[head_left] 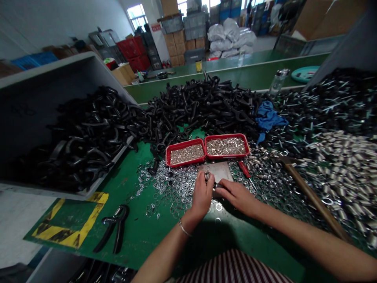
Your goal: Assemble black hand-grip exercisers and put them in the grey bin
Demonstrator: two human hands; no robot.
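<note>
My left hand (pixel 202 194) is closed around a small shiny metal sleeve (pixel 207 175), its end showing above the thumb and fingers. Close beside it, my right hand (pixel 237 195) pinches a small dark part (pixel 218 185) that reaches toward the left fingers; its kind is mostly hidden. Both hands are over a flat metal plate (pixel 220 171) on the green table (pixel 182 232). Just beyond the plate stand two red trays of tiny metal parts, the left tray (pixel 186 162) and the right tray (pixel 227 156). Loose metal rings (pixel 176 188) lie around the hands.
Black curved handles (pixel 200 102) are heaped behind the trays and fill a tilted grey bin (pixel 94 184) at left. One black plier-like tool (pixel 116 228) lies front left. To the right are a red screwdriver (pixel 244 169), a hammer (pixel 309 192), metal sleeves (pixel 350 165) and a blue cloth (pixel 269 116).
</note>
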